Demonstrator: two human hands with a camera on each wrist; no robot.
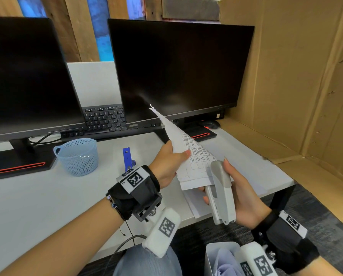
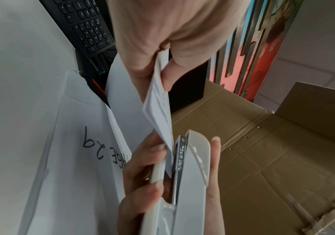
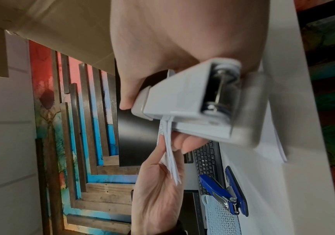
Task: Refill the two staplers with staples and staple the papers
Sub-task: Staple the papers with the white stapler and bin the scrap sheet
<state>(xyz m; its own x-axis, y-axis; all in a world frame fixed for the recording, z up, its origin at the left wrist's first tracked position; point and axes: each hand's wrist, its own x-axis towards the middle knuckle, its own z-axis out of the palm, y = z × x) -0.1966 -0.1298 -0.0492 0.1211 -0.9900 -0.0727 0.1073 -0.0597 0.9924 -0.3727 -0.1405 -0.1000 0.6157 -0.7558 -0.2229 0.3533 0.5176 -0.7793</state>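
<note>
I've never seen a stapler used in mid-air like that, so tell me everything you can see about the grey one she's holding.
The grey stapler looks like pale plastic with a darker grey cap at its nose and a metal staple channel inside. The right hand grips it above the desk edge, nose pointing away from the person. A corner of the papers, held by the left hand, sits in its mouth. At its hinge end, a metal spring and pin show in the right wrist view.

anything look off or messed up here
Two things. The blue stapler on the desk lies swung wide open. The papers in the left hand are ragged at the far corner and fan apart unevenly where they enter the white stapler gripped by the right hand.
</note>
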